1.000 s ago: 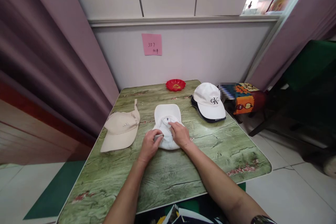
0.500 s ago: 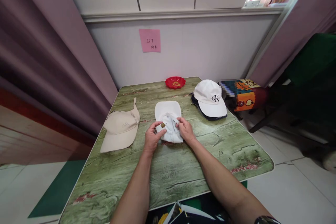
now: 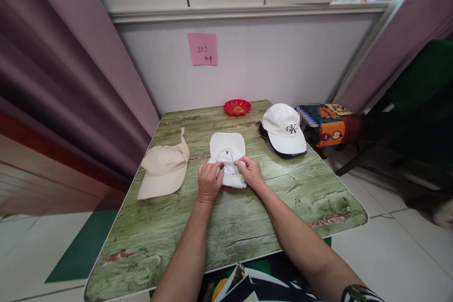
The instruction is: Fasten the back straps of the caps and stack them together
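A white baseball cap [image 3: 227, 142] lies in the middle of the table, its brim pointing away and its opening and back strap facing me. My left hand [image 3: 210, 180] pinches the strap's left end beside a small dark buckle [image 3: 222, 166]. My right hand [image 3: 250, 171] has its thumb and fingers closed on the strap's right end. Between the two hands the strap runs straight across the cap's back. Off to the left rests a beige cap [image 3: 164, 170] with its strap sticking up. To the right, a white cap with letters [image 3: 283, 125] sits stacked on a dark cap [image 3: 267, 137].
A red scalloped dish [image 3: 237, 107] stands at the far edge of the green wood-patterned table [image 3: 240, 226]. A pink note [image 3: 203, 49] is stuck to the wall behind. Beyond the table's right side is a colourful cloth-covered stool [image 3: 331, 125].
The strap, loose and apart at the hands before, is now drawn straight between them. My left hand has turned over, knuckles up, and shifted slightly right. The view has tilted a little.
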Tool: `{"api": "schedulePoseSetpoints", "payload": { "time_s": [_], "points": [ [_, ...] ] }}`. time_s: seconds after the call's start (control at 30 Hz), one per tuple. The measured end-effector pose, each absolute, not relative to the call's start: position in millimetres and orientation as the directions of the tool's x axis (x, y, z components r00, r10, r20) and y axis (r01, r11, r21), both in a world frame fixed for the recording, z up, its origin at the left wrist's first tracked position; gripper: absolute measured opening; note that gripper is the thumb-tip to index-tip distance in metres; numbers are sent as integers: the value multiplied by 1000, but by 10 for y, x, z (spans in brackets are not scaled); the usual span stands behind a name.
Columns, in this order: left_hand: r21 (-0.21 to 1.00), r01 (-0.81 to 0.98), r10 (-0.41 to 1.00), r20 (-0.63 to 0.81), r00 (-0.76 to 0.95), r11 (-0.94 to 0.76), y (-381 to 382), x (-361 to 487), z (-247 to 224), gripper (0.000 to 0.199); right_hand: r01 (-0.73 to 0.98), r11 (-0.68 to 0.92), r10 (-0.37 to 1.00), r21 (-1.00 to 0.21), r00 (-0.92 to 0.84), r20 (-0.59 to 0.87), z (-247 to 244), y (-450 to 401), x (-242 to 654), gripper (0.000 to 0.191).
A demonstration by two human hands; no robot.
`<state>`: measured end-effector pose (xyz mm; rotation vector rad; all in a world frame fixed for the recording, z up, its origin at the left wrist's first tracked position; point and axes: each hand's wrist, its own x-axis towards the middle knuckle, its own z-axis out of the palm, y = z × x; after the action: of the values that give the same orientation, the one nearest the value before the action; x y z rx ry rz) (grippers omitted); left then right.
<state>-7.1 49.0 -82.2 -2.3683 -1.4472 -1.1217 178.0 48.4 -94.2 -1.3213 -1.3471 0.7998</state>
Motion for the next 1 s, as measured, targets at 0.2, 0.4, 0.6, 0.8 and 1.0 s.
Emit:
{"api": "schedulePoseSetpoints", "payload": {
  "time_s": [0.2, 0.4, 0.6, 0.8, 1.0],
  "points": [
    [82, 910, 645, 731, 223, -407, 442, -63, -765, 24, 51, 296, 926, -954, 229, 300, -836, 490, 1857, 28],
    [217, 864, 665, 728, 166, -454, 427, 9, -787, 27, 65, 358, 897, -932, 255, 362, -388, 462, 1917, 21],
    [861, 323, 840, 479, -254, -393, 523, 69, -861, 22, -116, 223, 975, -968, 46, 219, -270, 416, 1423, 19],
    [827, -560, 947, -143, -287, -46, 605, -72, -907, 25, -152, 104, 976, -983, 206, 71, -742, 491, 1162, 29],
    [810, -586, 966, -138, -217, -16, 612, -116, -864, 28, -130, 128, 975, -983, 199, 101, -846, 488, 1197, 30]
  ]
}}
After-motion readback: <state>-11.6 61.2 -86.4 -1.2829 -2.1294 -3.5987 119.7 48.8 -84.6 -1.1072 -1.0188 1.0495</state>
